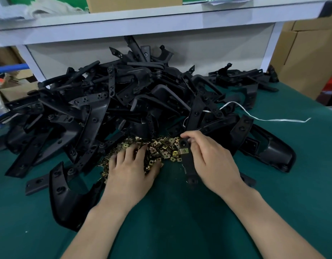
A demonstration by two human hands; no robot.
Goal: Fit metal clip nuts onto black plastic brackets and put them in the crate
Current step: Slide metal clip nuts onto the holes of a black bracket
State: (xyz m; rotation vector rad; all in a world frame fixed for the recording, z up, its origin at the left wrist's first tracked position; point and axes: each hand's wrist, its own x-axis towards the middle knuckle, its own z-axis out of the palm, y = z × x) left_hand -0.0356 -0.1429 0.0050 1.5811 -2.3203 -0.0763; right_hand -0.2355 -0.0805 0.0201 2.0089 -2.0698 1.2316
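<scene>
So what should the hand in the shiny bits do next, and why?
Probably pinch up one nut: the left hand lies spread on the pile of gold metal clip nuts, while the right hand grips a long black plastic bracket showing just one fitted nut.

left hand lying flat with fingers spread on the heap of clip nuts mid-worktop, right hand pinching a black bracket that's wearing one clip nut, big bracket pile sprawling toward the far edge, white strap trailing off toward the right edge

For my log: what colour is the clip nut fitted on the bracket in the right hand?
The clip nut is brassy gold; head view.
</scene>
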